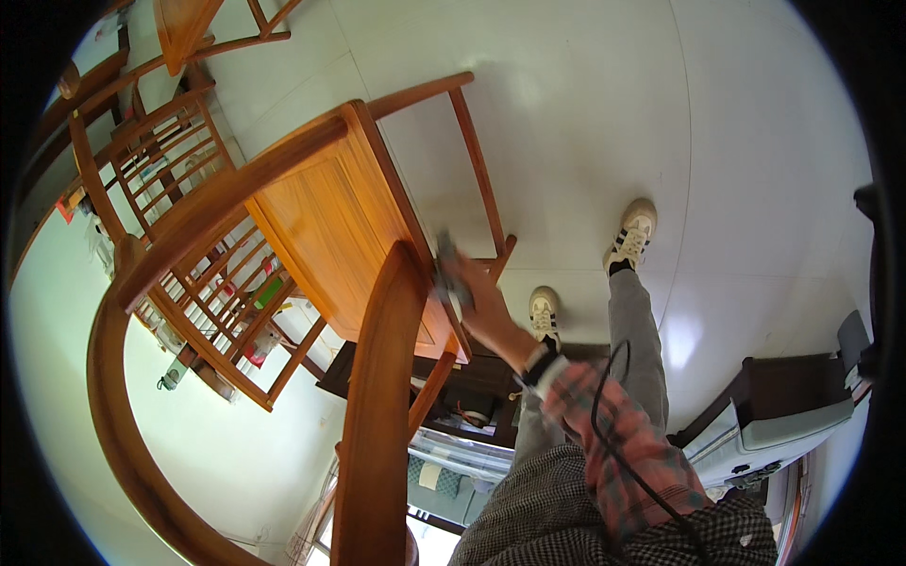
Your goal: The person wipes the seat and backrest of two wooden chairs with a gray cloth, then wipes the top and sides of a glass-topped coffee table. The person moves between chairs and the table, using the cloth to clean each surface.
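Observation:
My right hand (485,301), blurred by motion, grips a grey cloth (453,279). The cloth is against the front edge of the seat (340,233) of a wooden armchair. This chair has a glossy orange-brown seat panel, a curved back rail (106,368) and a broad armrest (379,396) that passes close below the camera. A black band circles my right wrist, and a plaid sleeve covers the forearm. My left hand is out of view.
Other wooden chairs (187,21) stand at the upper left, beside a slatted wooden rack (177,156) with items behind it. A dark cabinet (488,382) lies beyond the armrest. A dark cable (601,424) hangs over my sleeve. My shoes (633,233) rest on pale floor tiles (566,127).

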A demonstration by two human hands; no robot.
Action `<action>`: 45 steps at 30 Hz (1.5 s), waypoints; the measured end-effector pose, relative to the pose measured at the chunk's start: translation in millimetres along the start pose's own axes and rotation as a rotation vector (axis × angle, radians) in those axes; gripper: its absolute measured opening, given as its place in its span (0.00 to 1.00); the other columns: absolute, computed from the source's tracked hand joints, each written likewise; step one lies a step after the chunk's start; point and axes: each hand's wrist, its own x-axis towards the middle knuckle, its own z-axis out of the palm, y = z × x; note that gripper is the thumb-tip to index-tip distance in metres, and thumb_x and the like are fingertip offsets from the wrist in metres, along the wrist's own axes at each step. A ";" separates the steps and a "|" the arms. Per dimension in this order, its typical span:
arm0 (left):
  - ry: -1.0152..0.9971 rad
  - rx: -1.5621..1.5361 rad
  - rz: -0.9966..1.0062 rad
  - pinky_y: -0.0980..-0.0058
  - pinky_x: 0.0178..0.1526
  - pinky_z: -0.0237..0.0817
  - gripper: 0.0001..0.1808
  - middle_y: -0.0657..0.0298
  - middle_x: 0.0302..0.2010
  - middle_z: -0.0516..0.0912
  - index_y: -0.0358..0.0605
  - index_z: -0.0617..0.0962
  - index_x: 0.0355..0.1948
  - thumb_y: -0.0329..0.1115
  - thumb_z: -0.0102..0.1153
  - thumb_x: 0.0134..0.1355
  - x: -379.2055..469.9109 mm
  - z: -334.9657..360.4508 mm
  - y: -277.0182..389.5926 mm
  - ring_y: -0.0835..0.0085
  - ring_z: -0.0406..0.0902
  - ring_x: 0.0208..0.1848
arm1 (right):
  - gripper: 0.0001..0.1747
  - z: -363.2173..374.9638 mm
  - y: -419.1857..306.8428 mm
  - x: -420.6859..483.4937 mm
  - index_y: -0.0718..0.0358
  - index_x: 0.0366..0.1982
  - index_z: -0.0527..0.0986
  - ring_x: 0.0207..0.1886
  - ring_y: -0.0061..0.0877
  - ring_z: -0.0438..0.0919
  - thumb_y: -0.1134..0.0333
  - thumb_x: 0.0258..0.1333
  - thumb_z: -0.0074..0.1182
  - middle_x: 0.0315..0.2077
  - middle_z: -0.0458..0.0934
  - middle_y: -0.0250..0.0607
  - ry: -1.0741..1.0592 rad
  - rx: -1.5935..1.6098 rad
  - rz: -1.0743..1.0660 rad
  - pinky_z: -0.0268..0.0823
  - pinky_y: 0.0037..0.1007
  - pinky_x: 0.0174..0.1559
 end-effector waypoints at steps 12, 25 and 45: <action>-0.086 -0.112 0.264 0.52 0.72 0.52 0.56 0.42 0.72 0.57 0.33 0.43 0.76 0.59 0.56 0.65 19.3 -3.8 6.6 0.51 0.58 0.73 | 0.39 46.7 37.5 -168.4 0.63 0.69 0.64 0.64 0.53 0.71 0.84 0.54 0.52 0.65 0.69 0.59 -0.043 0.066 0.535 0.68 0.43 0.62; -0.263 -0.152 0.602 0.53 0.68 0.63 0.57 0.43 0.74 0.55 0.35 0.45 0.77 0.56 0.60 0.60 -15.4 18.7 -76.6 0.48 0.59 0.74 | 0.31 123.7 90.7 -167.9 0.59 0.66 0.70 0.67 0.51 0.67 0.80 0.60 0.50 0.65 0.67 0.52 0.507 0.612 0.391 0.64 0.40 0.66; 0.113 0.164 0.597 0.75 0.41 0.72 0.32 0.58 0.55 0.72 0.37 0.66 0.63 0.55 0.31 0.74 -18.0 31.8 -91.6 0.72 0.75 0.47 | 0.25 112.5 254.0 -114.4 0.62 0.59 0.76 0.50 0.53 0.81 0.67 0.59 0.56 0.49 0.81 0.59 0.423 0.544 0.473 0.74 0.47 0.54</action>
